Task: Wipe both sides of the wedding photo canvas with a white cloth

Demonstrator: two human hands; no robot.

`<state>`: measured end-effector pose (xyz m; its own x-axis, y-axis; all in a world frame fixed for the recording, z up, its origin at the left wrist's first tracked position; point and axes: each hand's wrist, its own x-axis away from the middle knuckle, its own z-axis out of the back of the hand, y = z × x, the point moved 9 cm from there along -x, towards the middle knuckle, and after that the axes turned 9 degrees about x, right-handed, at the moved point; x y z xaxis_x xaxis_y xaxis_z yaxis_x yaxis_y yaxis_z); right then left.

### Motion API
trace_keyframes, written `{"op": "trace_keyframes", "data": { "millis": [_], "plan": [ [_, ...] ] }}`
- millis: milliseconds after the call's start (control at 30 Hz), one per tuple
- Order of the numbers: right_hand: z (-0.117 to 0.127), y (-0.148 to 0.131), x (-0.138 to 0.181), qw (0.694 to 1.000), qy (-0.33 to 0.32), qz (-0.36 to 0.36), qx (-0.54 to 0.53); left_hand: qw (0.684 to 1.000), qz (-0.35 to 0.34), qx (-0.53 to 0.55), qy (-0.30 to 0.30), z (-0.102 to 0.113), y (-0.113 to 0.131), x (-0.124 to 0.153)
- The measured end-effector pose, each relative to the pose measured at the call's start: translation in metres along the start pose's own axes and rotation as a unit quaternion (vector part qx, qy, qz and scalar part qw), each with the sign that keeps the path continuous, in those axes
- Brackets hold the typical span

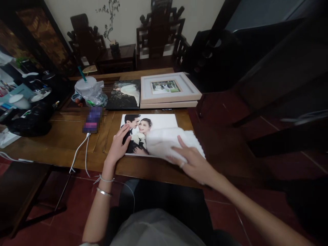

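Note:
A photo panel (160, 120) with a couple printed on white lies flat near the front edge of the wooden table. My left hand (119, 142) rests flat on its left edge, fingers stretched and holding nothing. Over the panel's lower right part is a bunched white cloth (164, 140), which reaches past the panel's right edge. My right hand (191, 160) grips and presses this cloth, index finger extended along it and the other fingers partly hidden in its folds.
Behind the panel lie stacked light-wood picture frames (189, 89) and a dark photo panel (115, 99). Left of these stand a plastic-wrapped cup with a straw (87, 85), a phone (91, 120) with white cables (80, 148), and a black camera (32, 119). The table (69, 128) ends just before my lap.

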<state>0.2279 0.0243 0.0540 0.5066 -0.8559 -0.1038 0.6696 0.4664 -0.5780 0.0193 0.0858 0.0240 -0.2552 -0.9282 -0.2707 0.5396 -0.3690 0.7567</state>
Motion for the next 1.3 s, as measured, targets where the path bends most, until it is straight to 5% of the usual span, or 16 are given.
{"op": "trace_keyframes", "data": {
  "millis": [200,533,667,867,1100,1300],
  "plan": [
    [-0.012,-0.027,0.017,0.994,-0.089,0.044,-0.035,1.000,-0.009,-0.007,-0.013,-0.002,0.003,0.001],
    [0.030,0.060,-0.112,0.991,-0.008,-0.116,-0.068,1.000,-0.009,-0.004,-0.013,-0.001,0.000,0.001],
    [0.037,0.072,-0.135,0.985,0.034,-0.148,-0.077,1.000,-0.012,-0.001,-0.009,0.000,-0.001,0.001],
    [0.016,0.027,-0.089,0.996,0.067,-0.056,-0.021,1.000,-0.006,0.005,-0.004,0.000,-0.001,0.001],
    [-0.023,-0.043,0.001,0.998,-0.035,0.043,0.004,1.000,-0.001,0.003,-0.007,0.000,0.006,0.002],
    [-0.017,-0.039,-0.019,0.997,-0.066,0.045,-0.019,1.000,0.008,0.008,-0.001,0.000,0.000,0.003]
  ]
}}
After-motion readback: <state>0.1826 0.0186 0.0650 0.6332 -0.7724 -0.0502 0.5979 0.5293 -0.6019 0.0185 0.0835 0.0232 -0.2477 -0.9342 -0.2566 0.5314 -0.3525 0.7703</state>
